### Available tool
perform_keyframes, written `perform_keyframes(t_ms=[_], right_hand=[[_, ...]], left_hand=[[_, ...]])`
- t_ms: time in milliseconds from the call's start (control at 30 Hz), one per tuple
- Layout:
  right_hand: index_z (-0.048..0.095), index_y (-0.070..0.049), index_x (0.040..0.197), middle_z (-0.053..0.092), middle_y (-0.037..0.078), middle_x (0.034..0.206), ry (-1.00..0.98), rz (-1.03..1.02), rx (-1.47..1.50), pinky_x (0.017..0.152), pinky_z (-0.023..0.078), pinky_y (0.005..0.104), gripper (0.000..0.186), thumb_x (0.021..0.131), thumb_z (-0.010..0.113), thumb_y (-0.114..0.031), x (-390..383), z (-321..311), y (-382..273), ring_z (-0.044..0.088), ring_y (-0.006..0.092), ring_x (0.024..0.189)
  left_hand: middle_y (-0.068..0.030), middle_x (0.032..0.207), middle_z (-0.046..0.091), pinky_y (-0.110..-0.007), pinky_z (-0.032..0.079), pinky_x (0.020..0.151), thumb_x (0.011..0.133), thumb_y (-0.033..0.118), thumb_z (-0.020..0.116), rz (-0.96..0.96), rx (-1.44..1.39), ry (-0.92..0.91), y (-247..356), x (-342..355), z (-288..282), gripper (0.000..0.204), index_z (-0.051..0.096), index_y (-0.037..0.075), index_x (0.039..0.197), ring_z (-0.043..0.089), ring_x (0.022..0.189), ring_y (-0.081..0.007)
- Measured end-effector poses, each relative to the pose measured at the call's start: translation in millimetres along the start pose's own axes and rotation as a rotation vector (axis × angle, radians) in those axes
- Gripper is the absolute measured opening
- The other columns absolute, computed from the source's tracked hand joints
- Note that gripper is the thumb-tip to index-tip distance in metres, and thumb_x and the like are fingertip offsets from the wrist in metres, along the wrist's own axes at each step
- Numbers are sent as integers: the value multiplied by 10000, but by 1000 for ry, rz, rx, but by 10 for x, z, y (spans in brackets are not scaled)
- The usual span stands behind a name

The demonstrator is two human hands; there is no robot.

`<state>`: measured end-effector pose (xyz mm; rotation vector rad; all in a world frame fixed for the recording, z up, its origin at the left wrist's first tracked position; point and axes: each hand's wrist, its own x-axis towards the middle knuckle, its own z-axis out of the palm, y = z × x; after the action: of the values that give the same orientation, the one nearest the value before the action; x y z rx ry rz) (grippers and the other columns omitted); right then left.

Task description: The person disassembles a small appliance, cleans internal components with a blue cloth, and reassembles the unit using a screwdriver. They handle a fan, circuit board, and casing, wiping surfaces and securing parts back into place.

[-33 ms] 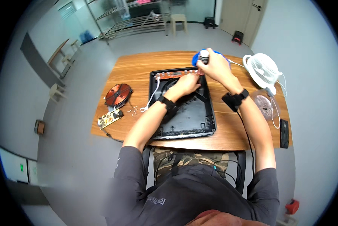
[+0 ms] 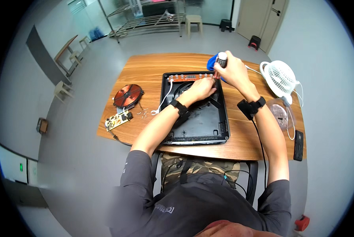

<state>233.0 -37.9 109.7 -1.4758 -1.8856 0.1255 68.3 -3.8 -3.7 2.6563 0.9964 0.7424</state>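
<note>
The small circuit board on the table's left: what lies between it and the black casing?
In the head view, small loose pieces, perhaps screws, lie nearer the board; then comes a white cable end.

shell [image 2: 200, 123] lay on counter [image 2: 240, 130] | button strip [image 2: 190, 78] sat inside its far end | coil [image 2: 128, 96] lay left, circuit board [image 2: 118, 120] before it | screws [image 2: 144, 113] lay between coil and shell | fan [image 2: 281, 77] stood far right

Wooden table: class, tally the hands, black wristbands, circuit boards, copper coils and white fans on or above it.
Hands: 2 (left hand, right hand)
Black wristbands: 2
Circuit boards: 2 (orange strip, small board)
Copper coil: 1
White fan: 1
Total: 8
</note>
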Motion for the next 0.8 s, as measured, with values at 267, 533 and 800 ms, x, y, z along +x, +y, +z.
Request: perform_keyframes(t_ms=[267, 533, 800], right_hand=[[595, -14, 936, 719, 197, 818, 61, -68, 109, 752, 559, 425, 298, 848, 682, -285, -30, -82, -314, 718, 376, 829], [604, -6, 905, 726, 181, 789, 19, -201, 302, 705, 573, 415, 279, 848, 693, -264, 2, 50, -538, 729, 346, 762], [599, 4, 914, 693, 208, 767, -52, -206, 148, 682, 552, 433, 292, 843, 702, -260, 0, 365, -604, 694, 382, 733]], left_hand=[[-205, 870, 710, -481, 553, 800, 824, 153, 704, -133, 96, -104, -96, -73, -424, 166, 688, 11, 908, 691, 875, -402], [-191, 834, 723, -447, 572, 751, 794, 91, 694, -327, 239, -134, -1094, -888, -1413, 76, 737, 45, 835, 712, 839, -366], [-174, 825, 730, -407, 568, 746, 751, 81, 770, -536, 183, -329, -1397, -1700, -1283, 104, 740, 47, 845, 718, 826, -342]])
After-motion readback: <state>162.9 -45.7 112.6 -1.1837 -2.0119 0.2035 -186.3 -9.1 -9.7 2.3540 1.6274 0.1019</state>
